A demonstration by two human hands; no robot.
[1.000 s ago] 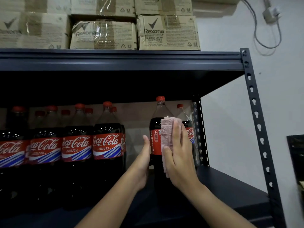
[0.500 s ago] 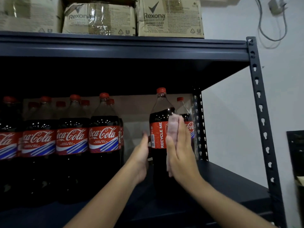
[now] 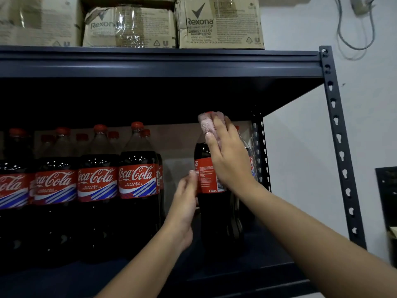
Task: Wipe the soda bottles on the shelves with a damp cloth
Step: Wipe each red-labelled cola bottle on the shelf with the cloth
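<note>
While the left hand (image 3: 185,203) steadies the upright dark plastic cola bottle (image 3: 211,203) at its label, the right hand (image 3: 227,155) grips the pink damp cloth (image 3: 207,123) over its cap; the body runs straight down below that grip

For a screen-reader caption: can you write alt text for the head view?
A person's right hand presses a pink cloth over the top of a dark plastic soda bottle on a dark metal shelf, while the left hand steadies its side.
</note>
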